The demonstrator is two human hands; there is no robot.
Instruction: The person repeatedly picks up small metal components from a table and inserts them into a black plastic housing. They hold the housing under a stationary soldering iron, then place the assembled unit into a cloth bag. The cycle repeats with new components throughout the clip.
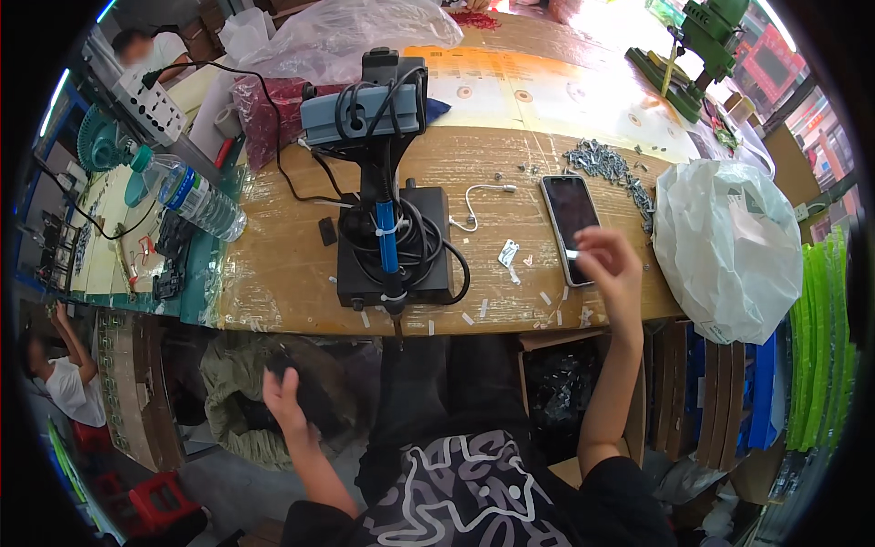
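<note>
We're dipping our left hand into the olive sack, fingers clamped on a dark part; right hand pinching a small white piece over the phone. Next, seating under the press.

Daylight floods in from the far right, washing out the top of the long wooden bench and glaring off the white plastic sack. Under the bench it falls dim and shadowed. The raised right hand is smeared with motion blur. Straight edges bow outward, and a black fisheye rim closes off the corners.
</note>
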